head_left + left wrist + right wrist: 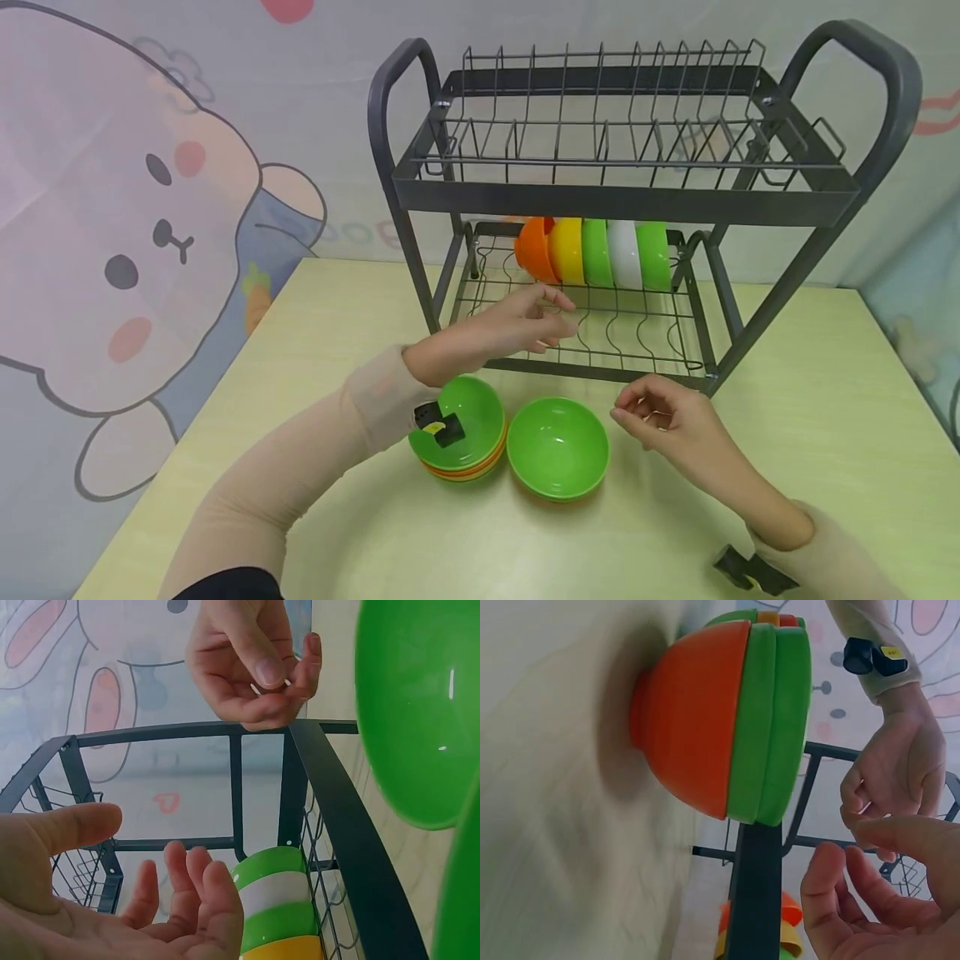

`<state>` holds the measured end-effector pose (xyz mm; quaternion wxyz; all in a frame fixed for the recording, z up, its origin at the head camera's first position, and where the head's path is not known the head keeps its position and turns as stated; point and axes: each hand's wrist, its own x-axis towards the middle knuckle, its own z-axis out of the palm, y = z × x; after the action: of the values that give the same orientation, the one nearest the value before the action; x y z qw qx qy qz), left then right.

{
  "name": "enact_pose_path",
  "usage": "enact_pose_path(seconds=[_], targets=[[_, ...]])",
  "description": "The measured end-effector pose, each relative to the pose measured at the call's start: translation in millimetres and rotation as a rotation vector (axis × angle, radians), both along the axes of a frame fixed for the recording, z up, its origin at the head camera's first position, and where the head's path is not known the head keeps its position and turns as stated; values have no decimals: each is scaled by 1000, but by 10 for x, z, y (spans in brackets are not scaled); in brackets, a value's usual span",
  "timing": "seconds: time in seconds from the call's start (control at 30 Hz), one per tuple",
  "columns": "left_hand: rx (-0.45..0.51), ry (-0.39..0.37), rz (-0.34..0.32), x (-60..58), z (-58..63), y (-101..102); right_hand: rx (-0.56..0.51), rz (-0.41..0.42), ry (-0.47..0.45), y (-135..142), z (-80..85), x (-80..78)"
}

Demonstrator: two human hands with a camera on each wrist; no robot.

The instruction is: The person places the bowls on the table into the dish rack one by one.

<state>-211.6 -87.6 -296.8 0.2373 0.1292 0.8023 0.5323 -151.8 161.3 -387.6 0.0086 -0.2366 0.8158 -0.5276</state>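
My left hand (525, 321) hovers in front of the rack's lower tier, fingers relaxed and holding nothing. Loosely bent, the fingers of my right hand (667, 425) are beside the right bowl stack with nothing in them. That stack has a green bowl (558, 446) on top; the right wrist view shows an orange bowl (690, 720) at its bottom. Partly behind the left forearm stands another stack, topped by a green bowl (480, 408) with orange and yellow rims beneath. On the lower tier, an orange bowl (534, 250), a yellow bowl (567, 252), a white bowl (625, 254) and green ones stand on edge in a row.
The dark two-tier dish rack (630, 200) stands at the back of the pale table (360, 333). Its upper wire tier (600, 125) overhangs the bowl row. A cartoon-printed cloth (337, 108) hangs behind.
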Motion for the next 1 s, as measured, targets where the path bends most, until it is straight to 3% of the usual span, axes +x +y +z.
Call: enact_pose_path(seconds=[0.13,0.33,0.77,1.0], targets=[[-11,-3,-38,46,-20,-55,4,28,-83,-45,-40,-1],[-28,5,-77,95,-32,-158,30,58,-107,-103,-100,-21],[-30,18,-58,150,-88,-274,122,50,-141,-226,-157,-74],[-29,-6,-36,161,-87,-297,82,56,-178,-233,-183,-81]])
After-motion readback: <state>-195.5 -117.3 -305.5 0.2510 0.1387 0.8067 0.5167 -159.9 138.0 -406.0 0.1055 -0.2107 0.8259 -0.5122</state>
